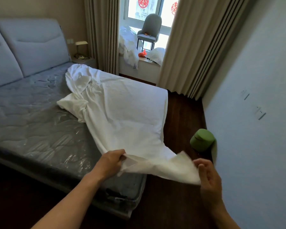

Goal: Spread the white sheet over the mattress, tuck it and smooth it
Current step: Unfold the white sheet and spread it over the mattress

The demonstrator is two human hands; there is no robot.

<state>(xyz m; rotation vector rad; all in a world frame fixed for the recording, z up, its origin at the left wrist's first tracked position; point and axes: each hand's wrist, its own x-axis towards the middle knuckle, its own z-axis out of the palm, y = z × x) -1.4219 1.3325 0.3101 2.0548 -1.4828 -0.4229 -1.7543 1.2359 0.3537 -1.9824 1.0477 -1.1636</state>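
With the white sheet (pixel 122 109) bunched along the mattress's (pixel 31 113) right side, the left hand (pixel 111 160) pinching its near edge and the right hand (pixel 208 176) loosely open beside the corner, a firm two-handed grip before pulling leftward seems wise.

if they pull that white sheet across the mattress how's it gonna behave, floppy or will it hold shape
Probably very floppy: the white sheet lies bunched and creased and sags between the left hand and right hand. It looks thin and light, with the lifted edge nearly see-through. It may slide easily, since the mattress still seems wrapped in glossy plastic.
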